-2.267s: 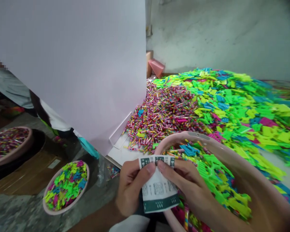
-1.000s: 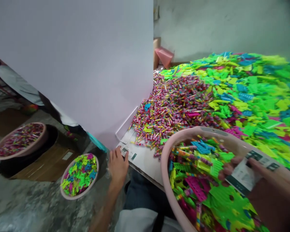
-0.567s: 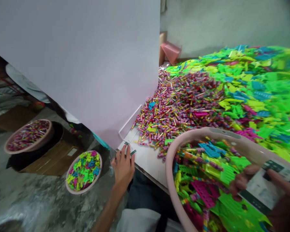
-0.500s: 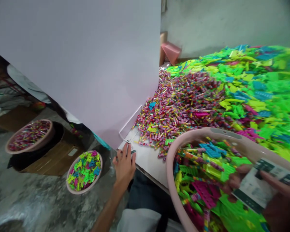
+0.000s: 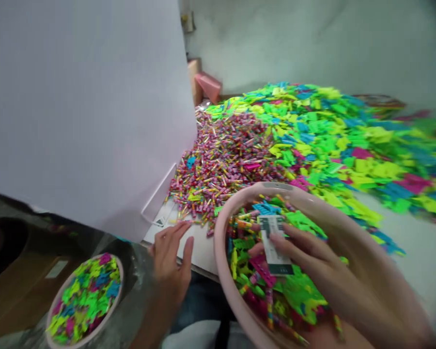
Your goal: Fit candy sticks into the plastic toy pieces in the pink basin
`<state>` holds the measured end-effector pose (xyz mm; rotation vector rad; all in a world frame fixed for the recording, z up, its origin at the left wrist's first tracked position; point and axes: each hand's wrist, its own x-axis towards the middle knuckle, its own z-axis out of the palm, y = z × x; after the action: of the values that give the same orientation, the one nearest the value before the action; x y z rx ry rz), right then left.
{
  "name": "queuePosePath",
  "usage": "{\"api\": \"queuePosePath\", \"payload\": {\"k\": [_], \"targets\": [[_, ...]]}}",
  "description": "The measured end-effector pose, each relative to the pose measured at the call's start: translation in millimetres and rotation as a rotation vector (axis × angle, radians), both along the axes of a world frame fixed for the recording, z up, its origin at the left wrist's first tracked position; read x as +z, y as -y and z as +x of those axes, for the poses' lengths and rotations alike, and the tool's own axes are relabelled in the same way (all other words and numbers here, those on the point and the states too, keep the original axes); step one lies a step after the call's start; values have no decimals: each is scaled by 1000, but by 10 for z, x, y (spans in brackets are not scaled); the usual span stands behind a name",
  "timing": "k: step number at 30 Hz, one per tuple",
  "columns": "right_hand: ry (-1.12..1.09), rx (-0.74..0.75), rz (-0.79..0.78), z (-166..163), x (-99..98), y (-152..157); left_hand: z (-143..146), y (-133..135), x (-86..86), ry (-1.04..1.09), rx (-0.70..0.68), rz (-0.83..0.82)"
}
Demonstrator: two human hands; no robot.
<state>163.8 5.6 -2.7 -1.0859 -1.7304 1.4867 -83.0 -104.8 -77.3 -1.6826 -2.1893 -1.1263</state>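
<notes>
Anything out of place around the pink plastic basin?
Yes: a small green-printed paper scrap lies on the white board, just beyond the left hand. It sits apart from the heap of multicoloured striped sticks, so it looks stray.

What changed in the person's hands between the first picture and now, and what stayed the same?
The hands have parted. The left hand let go of the printed card and moved out, open, over the white sheet beside the pink basin. The right hand kept the card and holds it above the basin. The heap of striped sticks and the heap of bright plastic pieces stayed as they were.
</notes>
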Motion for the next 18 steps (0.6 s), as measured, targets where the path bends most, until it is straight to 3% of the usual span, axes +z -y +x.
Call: {"api": "queuePosePath", "payload": {"k": [4,7,9,15,18], "targets": [[56,128,115,-108,201,46,387,-229,615,154,-437,38],[177,210,261,-91,257,115,544,-411,896,208,-680,-77],[281,253,355,-59,267,145,555,-509,1000,166,-798,-131],[427,389,507,5,301,118,389,-627,1171,-209,-955,-286],[355,470,546,1,333,99,332,-614,1167,-144,-1084,-271]]}}
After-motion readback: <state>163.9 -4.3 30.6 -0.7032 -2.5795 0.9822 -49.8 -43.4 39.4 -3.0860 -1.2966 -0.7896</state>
